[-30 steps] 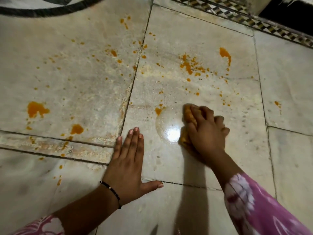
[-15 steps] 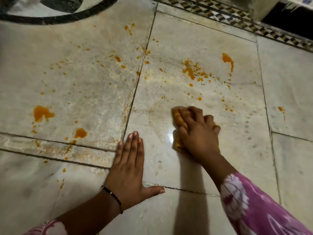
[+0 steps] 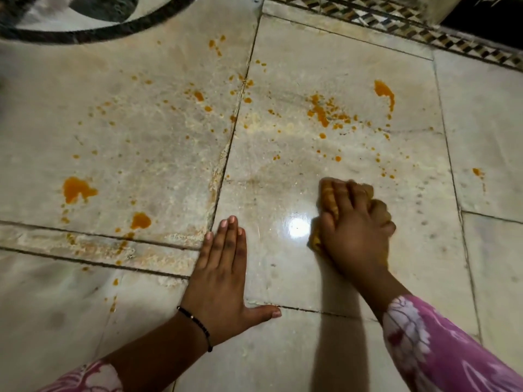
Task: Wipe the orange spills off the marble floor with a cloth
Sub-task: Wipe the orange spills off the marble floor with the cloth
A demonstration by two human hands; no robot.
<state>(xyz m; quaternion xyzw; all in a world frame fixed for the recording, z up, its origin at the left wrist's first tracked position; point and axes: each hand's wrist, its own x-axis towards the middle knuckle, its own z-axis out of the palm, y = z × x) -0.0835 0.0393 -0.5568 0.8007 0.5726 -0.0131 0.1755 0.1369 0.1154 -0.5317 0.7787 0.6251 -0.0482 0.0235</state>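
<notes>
Two hands down on the pale veined marble floor [image 3: 325,278]. My left hand [image 3: 223,281] lies flat, fingers straight and together, thumb out — a prop for my weight, I'd say. My right hand [image 3: 353,230] curls round the bunched orange-stained cloth [image 3: 328,199], pressing it onto the wet, shiny patch, prob. for scrubbing pressure. Orange spills [image 3: 319,111] sit well ahead and to the left, e.g. the big orange blot [image 3: 76,189] — most of the job remains.
</notes>
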